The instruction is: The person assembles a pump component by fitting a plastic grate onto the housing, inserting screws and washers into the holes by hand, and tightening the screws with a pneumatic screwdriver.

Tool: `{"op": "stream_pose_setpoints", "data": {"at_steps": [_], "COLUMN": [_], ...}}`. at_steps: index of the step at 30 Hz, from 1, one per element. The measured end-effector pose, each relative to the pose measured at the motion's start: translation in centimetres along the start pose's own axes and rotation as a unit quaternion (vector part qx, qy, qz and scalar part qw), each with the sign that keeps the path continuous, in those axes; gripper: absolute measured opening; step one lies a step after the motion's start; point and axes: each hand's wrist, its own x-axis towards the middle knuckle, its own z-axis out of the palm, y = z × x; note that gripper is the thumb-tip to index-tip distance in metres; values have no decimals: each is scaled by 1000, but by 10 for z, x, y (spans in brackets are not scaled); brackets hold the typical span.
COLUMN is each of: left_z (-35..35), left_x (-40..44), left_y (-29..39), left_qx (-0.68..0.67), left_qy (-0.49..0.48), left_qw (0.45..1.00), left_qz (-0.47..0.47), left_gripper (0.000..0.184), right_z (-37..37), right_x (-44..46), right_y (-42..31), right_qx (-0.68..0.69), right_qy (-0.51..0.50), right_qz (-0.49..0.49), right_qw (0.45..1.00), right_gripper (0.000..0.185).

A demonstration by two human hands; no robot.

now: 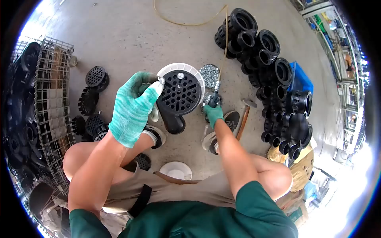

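Observation:
My left hand (137, 105), in a teal and white glove, is closed with thumb and fingertips pinching a small shiny metal piece (161, 80); its exact kind is too small to tell. Right beside these fingertips is a round black slotted drain grate (180, 95), with a white ring (194, 70) around its far side and a black curved pipe (174, 123) below. A silver round fastener (180, 75) shows on the grate. My gloved right hand (214, 114) grips a dark air tool (215, 100) with a hose, over a container of shiny metal pieces (206, 97).
A second container of metal pieces (209, 74) stands beyond. Stacked black pipe fittings (274, 75) and a blue crate (302, 79) line the right. A hammer (244, 119) lies near my shoe. Leftward are black grates (96, 77) and a wire cage (51, 99). A white dish (176, 170) sits between my legs.

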Motion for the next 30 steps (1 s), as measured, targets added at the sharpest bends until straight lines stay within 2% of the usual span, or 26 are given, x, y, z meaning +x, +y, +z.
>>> {"op": "stream_pose_setpoints", "data": {"at_steps": [1, 3, 4, 5, 7, 9, 13, 15, 16, 17, 19, 20, 25, 30], "left_z": [-3, -5, -5, -4, 0, 0, 5, 6, 7, 10, 6, 6, 11, 22], "left_x": [-1, -8, -10, -13, -21, -30, -59, -67, -70, -72, -65, -65, -54, -45], "left_y": [4, 8, 11, 14, 14, 9, 14, 17, 19, 18, 5, 2, -2, -5], "left_qx": [0, 2, 5, 9, 17, 21, 20, 11, 1, -1, 25, 30, 61, 12], "left_qy": [-4, -31, -43, -57, -80, -122, -207, -237, -243, -237, -240, -240, -238, -241], "left_qw": [1000, 1000, 999, 998, 997, 992, 978, 971, 970, 971, 970, 970, 968, 968], "left_qz": [6, 4, 6, 7, -2, 12, 5, -12, -16, -12, -14, -22, -44, -70], "left_gripper": [25, 25, 24, 24, 26, 28, 38, 38, 38, 38, 37, 37, 36, 35], "right_z": [-7, -26, -42, -49, -75, -95, -134, -128, -126, -117, -111, -106, -97, -103], "right_x": [-14, -57, -60, -97, -135, -214, -292, -316, -313, -317, -302, -290, -267, -249], "right_y": [-19, -75, -93, -133, -178, -237, -306, -327, -333, -340, -338, -333, -321, -323], "right_qx": [130, 134, 120, 141, 147, 237, 374, 418, 426, 404, 369, 382, 461, 505], "right_qy": [-52, -70, -112, -130, -150, -222, -299, -267, -261, -215, -264, -302, -265, -268], "right_qz": [44, 7, -20, -20, -113, -232, -338, -411, -406, -390, -340, -318, -325, -291], "right_qw": [989, 989, 986, 981, 971, 917, 811, 765, 765, 799, 824, 814, 782, 767], "right_gripper": [21, 14, 24, 19, 16, 23, 38, 42, 45, 41, 38, 39, 33, 29]}}
